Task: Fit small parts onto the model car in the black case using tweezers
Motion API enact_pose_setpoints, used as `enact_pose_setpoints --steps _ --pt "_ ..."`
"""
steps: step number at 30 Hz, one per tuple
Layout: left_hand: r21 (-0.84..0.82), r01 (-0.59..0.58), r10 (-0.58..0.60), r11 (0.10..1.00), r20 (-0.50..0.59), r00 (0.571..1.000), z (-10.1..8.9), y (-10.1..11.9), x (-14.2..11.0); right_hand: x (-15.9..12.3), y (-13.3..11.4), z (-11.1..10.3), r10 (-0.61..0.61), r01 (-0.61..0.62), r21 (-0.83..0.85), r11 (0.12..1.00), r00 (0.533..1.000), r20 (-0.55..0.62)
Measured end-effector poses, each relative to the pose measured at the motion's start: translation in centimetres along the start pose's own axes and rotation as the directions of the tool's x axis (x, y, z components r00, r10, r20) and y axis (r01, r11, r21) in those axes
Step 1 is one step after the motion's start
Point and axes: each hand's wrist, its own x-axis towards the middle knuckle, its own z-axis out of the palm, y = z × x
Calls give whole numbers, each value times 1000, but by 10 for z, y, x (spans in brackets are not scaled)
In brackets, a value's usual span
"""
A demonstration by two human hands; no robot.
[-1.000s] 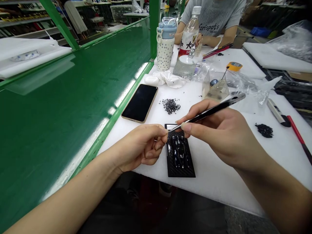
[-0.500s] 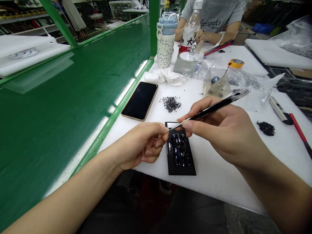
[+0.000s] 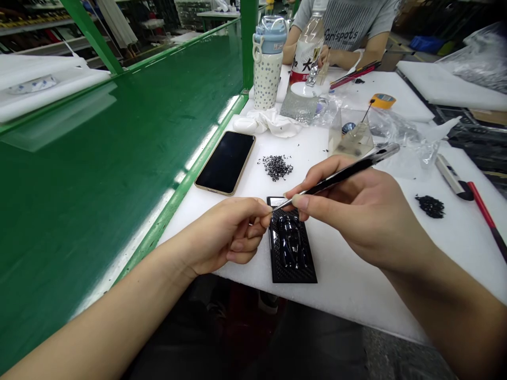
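Observation:
My right hand (image 3: 356, 211) pinches slim black tweezers (image 3: 336, 177), their fine metal tip reaching to the fingertips of my left hand (image 3: 225, 237). My curled left hand has its thumb and forefinger closed together at that tip; anything tiny between them is hidden. Both hands sit just above the top end of a black carbon-textured plaque (image 3: 291, 269) with a raised, glossy car shape. The plaque lies on white foam (image 3: 348, 295), its top corner partly covered by my right fingers. A small heap of black bits (image 3: 276, 168) lies beyond it, and another (image 3: 430, 206) lies to the right.
A black smartphone (image 3: 225, 162) lies left of the hands, beside the green bench edge (image 3: 182, 184). Beyond stand a dotted flask (image 3: 268, 63), a water bottle (image 3: 304, 58), a transparent plastic bag (image 3: 400, 132), and a box cutter (image 3: 449, 177). A co-worker (image 3: 344, 26) sits opposite.
The view has tilted slightly, so the scene sits a little higher in the frame. My hands stay together at the plaque's top end, and the tweezers keep nearly the same angle.

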Motion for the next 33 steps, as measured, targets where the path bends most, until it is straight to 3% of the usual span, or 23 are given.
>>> enact_pose_setpoints --steps 11,13,16,23,27,33 --pt "-36 23 -25 999 -43 999 1 2 1 1 0 -3 -61 60 -47 997 998 -19" --pt "-41 11 -13 999 -52 999 1 1 1 4 -3 -10 -122 113 -93 989 988 -96" --pt "-26 -15 13 1000 -75 997 2 -1 1 10 -4 -27 -251 191 -213 958 919 -305" --pt "-18 -55 53 998 -97 994 4 -5 3 5 36 -56 -280 26 -429 903 794 -540" --pt "-58 -49 42 997 -108 993 1 -5 3 3 54 -61 -169 -73 -388 919 816 -552" --pt "-83 -9 0 996 -103 995 -2 -8 1 7 55 -67 -157 -96 -400 911 817 -555"
